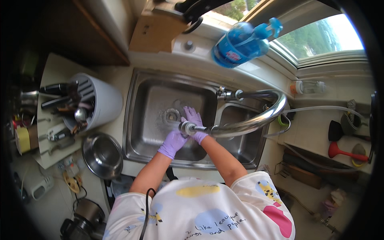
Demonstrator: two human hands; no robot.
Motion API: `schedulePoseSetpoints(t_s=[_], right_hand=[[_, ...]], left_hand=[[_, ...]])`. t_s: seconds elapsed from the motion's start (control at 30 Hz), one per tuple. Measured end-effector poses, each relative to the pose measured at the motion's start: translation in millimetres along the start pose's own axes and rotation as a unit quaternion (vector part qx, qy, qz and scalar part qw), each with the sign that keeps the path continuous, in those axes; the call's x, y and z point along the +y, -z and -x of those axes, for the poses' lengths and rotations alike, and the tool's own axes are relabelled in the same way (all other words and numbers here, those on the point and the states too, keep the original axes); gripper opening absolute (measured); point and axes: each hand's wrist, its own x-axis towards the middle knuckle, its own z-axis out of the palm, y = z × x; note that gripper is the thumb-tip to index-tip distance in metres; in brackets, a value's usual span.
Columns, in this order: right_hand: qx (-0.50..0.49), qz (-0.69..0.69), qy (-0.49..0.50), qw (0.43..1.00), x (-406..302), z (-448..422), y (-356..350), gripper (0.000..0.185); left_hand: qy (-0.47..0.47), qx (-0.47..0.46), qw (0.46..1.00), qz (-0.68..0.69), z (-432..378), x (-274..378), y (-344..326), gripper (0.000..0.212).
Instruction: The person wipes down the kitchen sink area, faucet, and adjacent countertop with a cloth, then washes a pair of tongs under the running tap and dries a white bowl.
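Note:
Both of my hands wear purple gloves and are low over the larger basin of a stainless steel sink (153, 99). My left hand (172, 142) is just left of the faucet's spray head (188, 128), which hides some of its fingers. My right hand (194, 118) reaches past the spray head with its fingers apart, and no held thing shows in it. Beyond the hands lies the drain strainer (171, 116), with water around it. The chrome faucet spout (255, 127) curves in from the right above my right wrist. Whether my hands touch each other is hidden.
A metal bowl (102, 156) and a grey utensil holder (109, 102) with knives stand left of the sink. On the window ledge are a blue pump bottle (237, 48) and a wooden knife block (153, 36). A red ladle (345, 152) lies at right.

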Motion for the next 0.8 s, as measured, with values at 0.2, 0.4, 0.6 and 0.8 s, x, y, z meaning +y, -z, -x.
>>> schedulePoseSetpoints(t_s=[0.2,0.4,0.6,0.8], right_hand=[[0.206,-0.319,0.084,0.921,-11,-22,68,0.054],[0.200,-0.444,0.069,0.870,21,-37,101,0.060],[0.240,-0.615,0.068,0.748,7,-41,134,0.054],[0.156,-0.210,0.055,0.964,24,-12,108,0.040]], left_hand=[[-0.089,0.187,0.933,-0.293,-20,38,9,0.019],[-0.140,0.332,0.825,-0.435,-14,40,4,0.031],[-0.107,0.338,0.800,-0.484,5,39,-24,0.043],[-0.137,0.336,0.751,-0.552,2,72,-14,0.047]])
